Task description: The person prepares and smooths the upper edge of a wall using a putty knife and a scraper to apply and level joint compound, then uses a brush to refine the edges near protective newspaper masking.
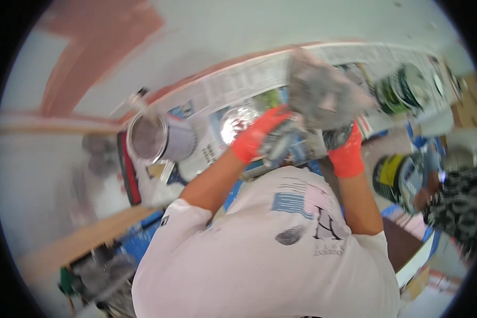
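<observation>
Both my hands wear red-orange gloves with grey palms. My right hand (345, 148) is closed on the lower edge of a crumpled grey rag (320, 93) with pinkish borders, which rises above the newspaper-covered table. Just left of the rag is my left hand (270, 137), its grey fingers curled and smeared by motion. Whether they hold anything cannot be made out. Beside that glove, a shiny round metal lid (237, 123) lies on the newspaper. An open paint can (180, 139) stands further left, with a blurred brush (146, 106) across its rim.
A paintbrush (170, 173) lies near a red and black tray (126, 169) at the left. Toward the far right stands a green-labelled can (395, 91). Nearer is a yellow-labelled bucket (395, 177), with another person's hand (423, 199) beside it. Cardboard boxes (469, 100) edge the right.
</observation>
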`<state>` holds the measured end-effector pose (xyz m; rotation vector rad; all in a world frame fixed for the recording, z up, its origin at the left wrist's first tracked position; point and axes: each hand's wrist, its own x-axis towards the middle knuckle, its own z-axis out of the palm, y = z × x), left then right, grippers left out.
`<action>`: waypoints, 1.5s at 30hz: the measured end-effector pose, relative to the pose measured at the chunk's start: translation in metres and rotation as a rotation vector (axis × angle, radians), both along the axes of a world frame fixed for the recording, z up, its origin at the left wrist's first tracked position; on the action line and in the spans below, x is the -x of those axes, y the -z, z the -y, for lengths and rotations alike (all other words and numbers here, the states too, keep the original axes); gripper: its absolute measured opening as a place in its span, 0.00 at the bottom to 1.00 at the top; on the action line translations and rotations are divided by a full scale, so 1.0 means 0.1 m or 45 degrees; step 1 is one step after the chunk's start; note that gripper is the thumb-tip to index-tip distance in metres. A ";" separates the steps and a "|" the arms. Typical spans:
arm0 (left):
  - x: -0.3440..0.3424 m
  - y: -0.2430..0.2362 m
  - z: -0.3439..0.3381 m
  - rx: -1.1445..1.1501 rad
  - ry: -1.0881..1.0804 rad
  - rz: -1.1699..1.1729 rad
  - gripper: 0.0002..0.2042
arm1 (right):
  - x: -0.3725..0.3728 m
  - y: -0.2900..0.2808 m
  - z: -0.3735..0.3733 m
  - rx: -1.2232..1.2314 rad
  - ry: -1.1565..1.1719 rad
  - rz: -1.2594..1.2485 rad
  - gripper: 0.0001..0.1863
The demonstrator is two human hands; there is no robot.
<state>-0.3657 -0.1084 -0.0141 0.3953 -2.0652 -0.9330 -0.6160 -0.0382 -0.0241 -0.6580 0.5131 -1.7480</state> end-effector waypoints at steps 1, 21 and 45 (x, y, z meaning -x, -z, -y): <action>0.06 -0.06 -0.03 -0.024 0.163 -0.132 0.29 | -0.16 0.24 -0.12 -0.082 0.080 -0.267 0.15; -3.15 -0.24 -2.44 -0.887 -2.244 -0.456 0.16 | -3.87 1.01 0.10 0.404 -1.532 -1.865 0.15; -0.14 -1.00 -0.34 -0.912 -0.461 -0.952 0.16 | 3.43 -3.25 1.20 -0.128 0.305 -1.783 0.17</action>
